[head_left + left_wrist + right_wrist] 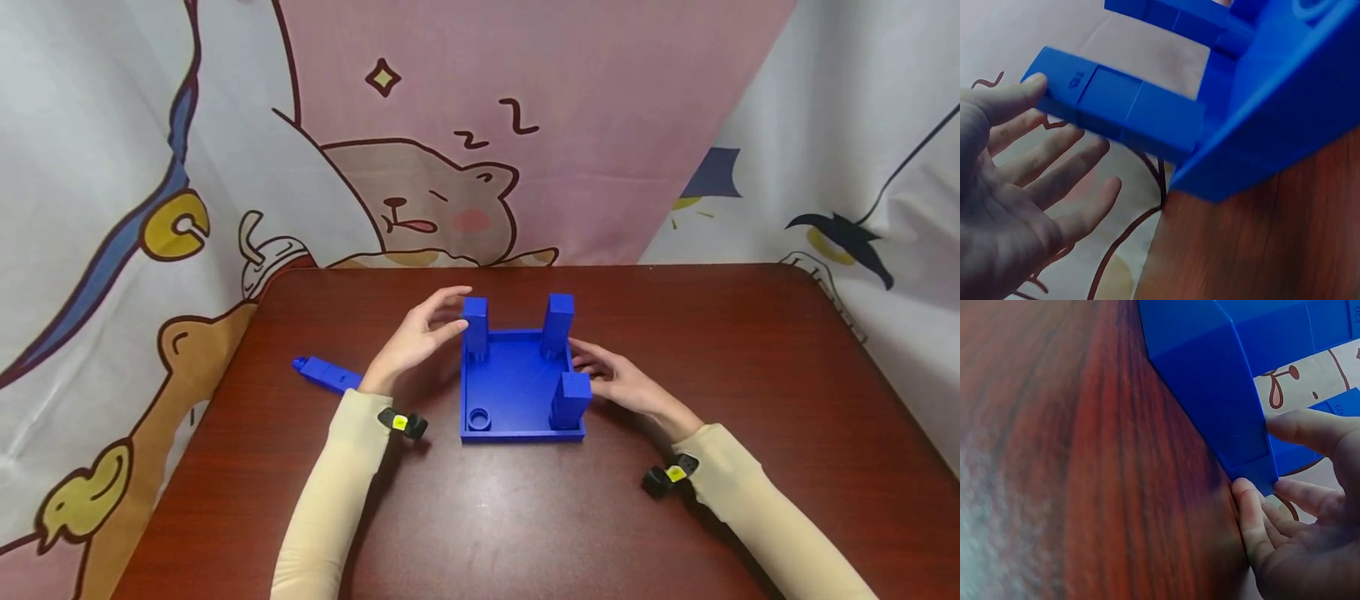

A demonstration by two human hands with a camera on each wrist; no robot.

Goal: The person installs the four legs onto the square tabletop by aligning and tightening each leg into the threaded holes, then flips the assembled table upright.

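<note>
We see a blue tray (513,375) flat on the brown table (480,517), 3 posts (557,321) upright at its corners and 1 round socket (478,419) at the near-left corner. The left hand (414,335) has its fingers spread, thumb touching the far-left post (476,325); the right hand (628,382), fingers relaxed, touches the tray's right side. Another post (327,375) lies by the left wrist.

Long, close-fitting sleeves of plain pale cream-yellow fabric (321,500) reach the wrists, leaving the hands (412,340) bare. A small black wrist-worn camera with a bright yellow label (401,422) sits at the left cuff; a matching black-and-yellow unit (673,474), the right.
</note>
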